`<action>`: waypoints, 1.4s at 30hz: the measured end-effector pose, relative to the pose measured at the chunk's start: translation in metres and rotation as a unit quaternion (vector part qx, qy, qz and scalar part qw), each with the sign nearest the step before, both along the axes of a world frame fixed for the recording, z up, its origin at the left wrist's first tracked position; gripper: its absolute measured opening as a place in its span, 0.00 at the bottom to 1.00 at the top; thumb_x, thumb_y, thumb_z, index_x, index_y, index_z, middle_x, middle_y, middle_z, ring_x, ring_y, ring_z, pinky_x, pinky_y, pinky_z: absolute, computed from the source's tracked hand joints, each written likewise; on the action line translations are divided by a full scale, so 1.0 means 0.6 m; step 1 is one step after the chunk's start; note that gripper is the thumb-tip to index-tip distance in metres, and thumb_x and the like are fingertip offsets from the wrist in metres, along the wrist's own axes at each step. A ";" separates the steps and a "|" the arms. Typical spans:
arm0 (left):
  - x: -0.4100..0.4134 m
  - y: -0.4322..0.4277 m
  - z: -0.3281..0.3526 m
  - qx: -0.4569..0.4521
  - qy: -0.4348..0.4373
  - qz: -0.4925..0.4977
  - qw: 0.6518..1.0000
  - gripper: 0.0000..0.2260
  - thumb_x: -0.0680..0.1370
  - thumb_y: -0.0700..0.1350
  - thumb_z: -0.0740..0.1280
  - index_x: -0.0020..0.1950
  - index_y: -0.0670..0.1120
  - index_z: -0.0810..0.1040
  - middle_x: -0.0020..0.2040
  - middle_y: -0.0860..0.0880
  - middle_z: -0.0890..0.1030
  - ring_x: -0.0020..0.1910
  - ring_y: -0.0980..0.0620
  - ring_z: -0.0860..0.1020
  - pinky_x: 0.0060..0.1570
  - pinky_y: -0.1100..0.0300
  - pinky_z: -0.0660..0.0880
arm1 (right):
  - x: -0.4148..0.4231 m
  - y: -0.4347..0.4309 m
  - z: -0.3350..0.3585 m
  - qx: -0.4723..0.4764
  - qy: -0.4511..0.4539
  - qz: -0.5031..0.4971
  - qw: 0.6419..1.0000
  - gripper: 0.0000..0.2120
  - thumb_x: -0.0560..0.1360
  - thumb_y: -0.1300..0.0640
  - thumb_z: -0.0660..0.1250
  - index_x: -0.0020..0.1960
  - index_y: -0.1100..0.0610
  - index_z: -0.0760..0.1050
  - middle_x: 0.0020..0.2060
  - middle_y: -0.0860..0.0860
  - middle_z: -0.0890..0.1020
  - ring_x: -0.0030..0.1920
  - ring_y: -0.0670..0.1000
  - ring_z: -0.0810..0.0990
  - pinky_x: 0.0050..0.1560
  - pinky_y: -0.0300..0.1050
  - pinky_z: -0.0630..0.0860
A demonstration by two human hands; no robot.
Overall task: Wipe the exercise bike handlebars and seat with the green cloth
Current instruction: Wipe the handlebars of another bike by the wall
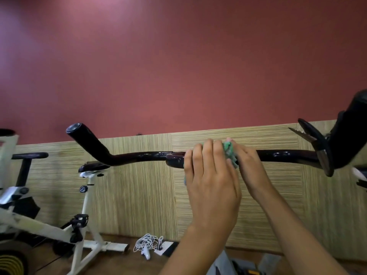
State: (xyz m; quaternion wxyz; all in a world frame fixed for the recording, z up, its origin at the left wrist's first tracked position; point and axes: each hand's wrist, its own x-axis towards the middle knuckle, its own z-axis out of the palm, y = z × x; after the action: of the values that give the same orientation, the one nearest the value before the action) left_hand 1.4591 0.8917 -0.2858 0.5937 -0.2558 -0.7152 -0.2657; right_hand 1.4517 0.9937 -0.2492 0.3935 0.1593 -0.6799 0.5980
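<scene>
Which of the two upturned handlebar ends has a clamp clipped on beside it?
The right-hand end, cut off by the frame edge: a black spring clamp sits at its base. The left-hand end, with the round cap, carries nothing.

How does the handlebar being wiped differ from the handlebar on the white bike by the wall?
The near handlebar is a long, glossy bar across the view with upturned ends; the far bike's handlebar shows as a short, matte bar. The near one has both hands, left hand and right hand, on it with the green cloth; the far one is untouched. Both are black.
</scene>
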 end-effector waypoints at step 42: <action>-0.070 -0.090 0.085 0.116 -0.211 -0.211 0.947 0.34 0.76 0.64 0.53 0.37 0.31 0.72 0.27 0.45 0.69 0.27 0.48 0.67 0.33 0.51 0.67 | 0.004 -0.009 -0.081 -0.086 0.087 0.004 0.992 0.21 0.78 0.45 0.60 0.71 0.36 0.67 0.75 0.37 0.66 0.74 0.38 0.63 0.75 0.42 0.62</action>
State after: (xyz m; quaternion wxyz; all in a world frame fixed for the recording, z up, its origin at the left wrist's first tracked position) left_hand 1.4172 0.8379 -0.2347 0.3850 -0.2678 -0.7183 -0.5140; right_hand 1.4540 0.9883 -0.2980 0.4609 0.1790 -0.5882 0.6400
